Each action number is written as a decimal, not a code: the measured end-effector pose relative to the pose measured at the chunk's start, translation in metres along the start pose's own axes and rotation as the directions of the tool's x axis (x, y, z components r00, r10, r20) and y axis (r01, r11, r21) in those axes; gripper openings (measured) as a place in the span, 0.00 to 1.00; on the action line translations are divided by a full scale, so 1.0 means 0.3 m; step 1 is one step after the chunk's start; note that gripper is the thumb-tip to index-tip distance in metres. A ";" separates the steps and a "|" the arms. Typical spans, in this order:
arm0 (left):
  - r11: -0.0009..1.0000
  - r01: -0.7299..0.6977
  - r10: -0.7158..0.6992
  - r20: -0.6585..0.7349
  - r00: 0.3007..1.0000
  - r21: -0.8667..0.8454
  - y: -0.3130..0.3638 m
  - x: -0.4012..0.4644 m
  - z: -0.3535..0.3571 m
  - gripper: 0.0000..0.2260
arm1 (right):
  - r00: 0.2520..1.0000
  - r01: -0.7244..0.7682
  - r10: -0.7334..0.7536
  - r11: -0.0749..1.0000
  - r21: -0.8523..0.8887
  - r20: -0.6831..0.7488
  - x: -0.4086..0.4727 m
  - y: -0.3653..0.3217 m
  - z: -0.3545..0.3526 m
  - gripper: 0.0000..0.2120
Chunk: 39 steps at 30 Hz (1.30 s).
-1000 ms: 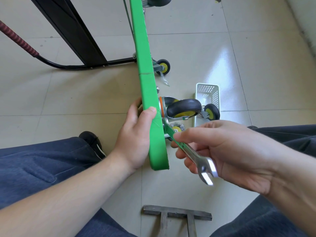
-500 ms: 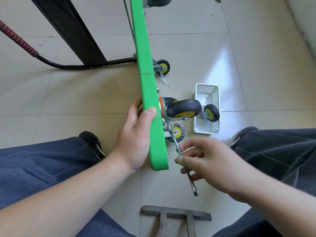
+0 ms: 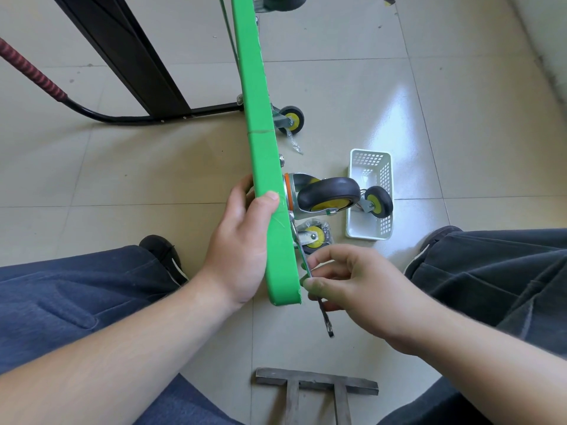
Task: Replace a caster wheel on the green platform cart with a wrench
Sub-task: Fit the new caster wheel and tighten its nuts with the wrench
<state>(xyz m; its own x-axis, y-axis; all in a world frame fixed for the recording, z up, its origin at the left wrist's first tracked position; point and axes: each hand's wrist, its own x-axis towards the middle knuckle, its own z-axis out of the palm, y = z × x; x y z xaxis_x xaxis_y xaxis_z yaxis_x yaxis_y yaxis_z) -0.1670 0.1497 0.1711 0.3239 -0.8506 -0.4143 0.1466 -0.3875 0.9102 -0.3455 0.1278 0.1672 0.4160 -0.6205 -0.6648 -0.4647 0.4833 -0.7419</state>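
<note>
Head view, nearest first: a grey metal T-shaped frame lies on the tiled floor between the person's knees. Just beyond it the right hand pinches the shank of the wrench between thumb and curled fingers; its long axis runs from the free end near the knees up and away toward the caster mount, close along the cart's underside. The left hand grips the edge of the green platform cart, which stands on its side, thumb over the rim and fingers behind (hidden there). The caster wheel juts out to the right from the deck. Below it a spare caster lies on the floor in clear wrap. Farther right, a white perforated basket holds another small caster. No readable writing shows anywhere.
</note>
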 end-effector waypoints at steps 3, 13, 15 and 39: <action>1.000 0.000 0.000 0.002 1.000 0.007 0.004 -0.001 0.000 0.23 | 1.000 -0.015 0.014 0.999 0.049 0.010 0.001 0.001 0.008 0.05; 1.000 -0.004 0.004 -0.002 1.000 0.000 -0.003 0.004 -0.001 0.24 | 0.999 -0.032 0.030 0.991 0.127 0.020 -0.036 -0.004 0.024 0.05; 1.000 -0.001 0.001 -0.002 1.000 -0.002 0.000 0.003 0.000 0.25 | 0.999 -0.040 0.038 0.990 0.139 0.016 -0.045 -0.007 0.023 0.06; 0.997 -0.007 0.011 0.047 0.999 -0.080 -0.006 0.005 0.000 0.21 | 0.997 -0.072 0.078 0.974 0.213 -0.023 -0.121 -0.191 0.007 0.06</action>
<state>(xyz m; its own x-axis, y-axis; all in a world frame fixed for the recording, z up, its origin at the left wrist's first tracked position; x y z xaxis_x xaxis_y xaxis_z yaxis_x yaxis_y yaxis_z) -0.1667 0.1492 0.1690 0.2815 -0.8704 -0.4040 0.2186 -0.3518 0.9102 -0.3324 0.1240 0.2336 0.3607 -0.5946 -0.7186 -0.3163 0.6468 -0.6940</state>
